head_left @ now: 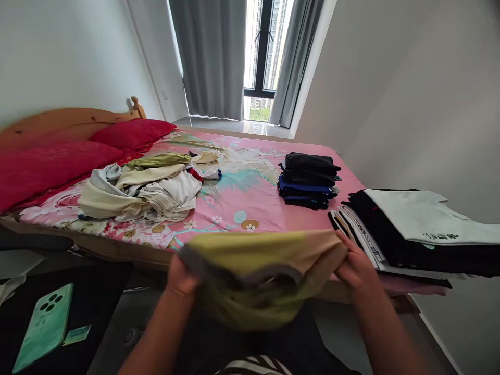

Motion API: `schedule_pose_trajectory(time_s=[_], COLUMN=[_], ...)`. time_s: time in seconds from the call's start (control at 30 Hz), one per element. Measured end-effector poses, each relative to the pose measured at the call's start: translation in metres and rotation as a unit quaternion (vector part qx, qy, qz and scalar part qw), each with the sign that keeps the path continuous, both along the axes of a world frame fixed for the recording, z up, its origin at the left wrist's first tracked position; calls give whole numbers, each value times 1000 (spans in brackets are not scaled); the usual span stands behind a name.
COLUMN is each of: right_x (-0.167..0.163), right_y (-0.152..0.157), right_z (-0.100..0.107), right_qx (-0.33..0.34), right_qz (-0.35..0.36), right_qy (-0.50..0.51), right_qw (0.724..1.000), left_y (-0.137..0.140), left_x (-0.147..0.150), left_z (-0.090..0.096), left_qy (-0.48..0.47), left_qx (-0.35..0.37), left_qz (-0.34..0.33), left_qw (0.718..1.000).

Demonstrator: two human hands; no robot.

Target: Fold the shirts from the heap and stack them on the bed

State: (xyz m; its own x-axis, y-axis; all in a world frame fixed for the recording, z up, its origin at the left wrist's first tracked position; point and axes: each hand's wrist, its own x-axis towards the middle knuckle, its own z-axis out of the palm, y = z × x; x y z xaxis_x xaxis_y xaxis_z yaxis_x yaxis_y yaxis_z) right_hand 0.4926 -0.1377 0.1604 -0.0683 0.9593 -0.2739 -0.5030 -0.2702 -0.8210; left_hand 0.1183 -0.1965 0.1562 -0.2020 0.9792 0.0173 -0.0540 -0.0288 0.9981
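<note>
An olive and tan shirt [250, 255] hangs between my two hands, in front of the bed's near edge. Its dark grey trim curves round an opening in the middle, and the lower part is smeared by motion. My left hand [184, 276] grips the left end, by a dark grey patch of cloth. At the tan right end, my right hand [354, 263] is closed with the thumb on top. A loose heap of clothes [156, 190] in white, cream and olive lies on the bed beyond my left hand. Folded dark clothes [308, 177] are stacked past the shirt.
To the right, a larger pile of folded shirts [406, 234] with a white one on top reaches the bed's edge. Red pillows [58, 169] lie against the wooden headboard [70, 117]. A green phone [47, 323] and a small card [77, 335] rest on a black surface at lower left.
</note>
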Motion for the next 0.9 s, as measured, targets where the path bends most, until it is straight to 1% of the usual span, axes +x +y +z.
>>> schedule_pose_trajectory(time_s=[0.03,0.1,0.13,0.17,0.2,0.3,0.37,0.43,0.47,0.53,0.57,0.63,0.67,0.7,0.73,0.77,0.8,0.87,0.9], right_x=[14,34,40,43,45,46,44,36,30,13,4,-11,-17,-22,-25,-27,-29,-31,-32], right_y=[4,8,7,4,1,-10,-8,9,24,64,87,133,153,169,180,186,187,177,169], right_z=[4,15,23,31,39,64,79,92,98,105,104,93,82,66,47,24,-1,-54,-79], right_qx=[15,44,61,80,99,142,160,176,184,206,222,249,227,190,149,121,114,155,161], right_qz=[-25,-70,-83,-88,-84,-52,-36,-14,-1,13,5,-41,-46,-69,-105,-129,-133,-49,-34], right_qy=[-4,-7,-7,-8,-13,-56,-88,-105,-108,-107,-103,-106,-126,-156,-200,-252,-300,-364,-375], right_qw=[1000,997,995,993,991,987,982,979,977,973,970,962,965,967,963,952,938,917,912], left_y=[11,25,27,26,23,4,0,12,25,63,85,127,144,156,163,165,162,149,141], left_x=[-13,-33,-41,-47,-52,-69,-84,-98,-103,-108,-108,-104,-102,-99,-96,-93,-90,-84,-80], left_z=[10,31,40,47,54,66,72,81,86,97,101,99,92,81,66,47,24,-26,-52], left_qy=[-40,-168,-216,-240,-233,-131,-89,-91,-105,-152,-182,-211,-202,-178,-145,-104,-60,35,83], left_qx=[0,0,0,-5,-15,-64,-74,-51,-33,14,39,80,81,75,58,38,18,-11,-16], left_qz=[9,42,53,55,45,-2,20,83,110,136,125,107,118,140,156,166,150,69,37], left_qw=[999,985,975,969,971,989,993,991,988,979,974,968,969,971,975,980,987,997,996])
